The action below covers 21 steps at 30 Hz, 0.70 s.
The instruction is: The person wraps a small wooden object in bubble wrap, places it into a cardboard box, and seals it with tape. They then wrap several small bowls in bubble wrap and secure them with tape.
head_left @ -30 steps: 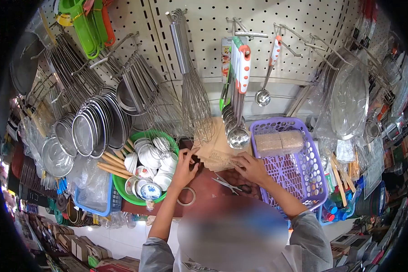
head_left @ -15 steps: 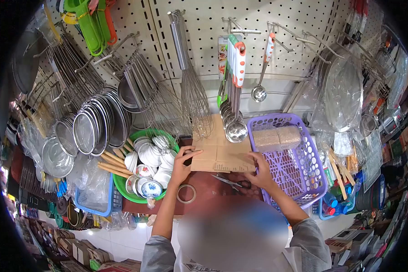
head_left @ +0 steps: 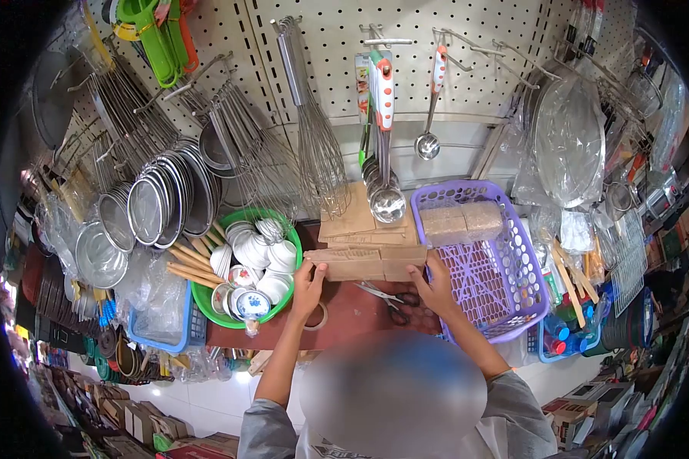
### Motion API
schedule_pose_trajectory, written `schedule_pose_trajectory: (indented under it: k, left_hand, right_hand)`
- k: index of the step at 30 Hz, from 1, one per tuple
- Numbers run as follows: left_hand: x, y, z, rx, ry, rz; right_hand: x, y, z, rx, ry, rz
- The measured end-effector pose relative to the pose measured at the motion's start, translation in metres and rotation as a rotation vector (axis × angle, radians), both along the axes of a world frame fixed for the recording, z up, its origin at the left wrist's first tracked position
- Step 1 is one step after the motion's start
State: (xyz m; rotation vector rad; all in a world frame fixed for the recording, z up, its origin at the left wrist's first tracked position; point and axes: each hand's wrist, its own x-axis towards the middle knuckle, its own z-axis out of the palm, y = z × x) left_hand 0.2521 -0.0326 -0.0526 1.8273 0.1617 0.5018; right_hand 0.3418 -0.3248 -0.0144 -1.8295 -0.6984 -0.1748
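Observation:
A folded piece of brown cardboard (head_left: 360, 264) is held up level over the red tabletop. My left hand (head_left: 310, 281) grips its left end, thumb on the near face. At the right end my right hand (head_left: 430, 281) pinches it the same way. Behind it, more flat brown cardboard (head_left: 352, 218) lies on the table. Scissors (head_left: 394, 301) with dark handles rest just in front of the held piece, near my right hand. A roll of tape (head_left: 318, 315) lies beside my left wrist, partly hidden by it.
A green basin (head_left: 289, 243) of white bowls and spoons stands left, a purple basket (head_left: 478, 329) with wrapped blocks right. Ladles (head_left: 387, 203) and whisks (head_left: 321, 153) hang from the pegboard (head_left: 406, 92) behind. Strainers (head_left: 149, 210) hang at the left.
Both hands have lifted a cardboard piece from the flat cardboard and brought it nearer; it now appears as a narrow folded strip. The view has shifted slightly.

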Motion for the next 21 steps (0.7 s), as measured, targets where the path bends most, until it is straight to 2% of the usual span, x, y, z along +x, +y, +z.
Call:
schedule_pose_trajectory:
  k: [2,3,6,7,10,14,17,20,21]
  left_hand:
    - [-0.012,-0.022,0.011,-0.265,0.03,-0.021]
    - [-0.011,-0.031,0.007,-0.241,-0.122,-0.051]
    - [-0.016,-0.058,0.021,-0.375,-0.193,-0.05]
    - [-0.016,-0.055,0.012,-0.349,-0.159,-0.155]
    - [-0.025,-0.068,0.017,-0.208,-0.146,-0.119]
    - [-0.024,-0.069,0.012,-0.373,-0.263,-0.234]
    - [-0.018,-0.062,-0.018,-0.524,-0.297,-0.258]
    - [-0.021,-0.067,0.004,-0.907,-0.207,-0.261]
    - [-0.021,-0.063,0.002,-0.87,-0.17,-0.237]
  right_hand:
    - [-0.007,0.006,0.0,0.104,0.176,0.039]
    - [-0.008,0.008,-0.006,0.121,0.173,0.043]
    - [-0.011,0.011,-0.021,0.165,0.205,0.093]
    - [-0.014,0.01,-0.016,0.175,0.241,0.136]
    - [-0.018,0.011,-0.029,0.23,0.406,0.231]
    - [-0.009,0.011,-0.044,0.176,0.53,0.388]
    - [0.006,0.009,-0.061,0.04,0.436,0.489]
    - [0.002,0.014,-0.049,0.101,0.531,0.565]
    - [0.0,0.015,-0.043,0.099,0.55,0.595]
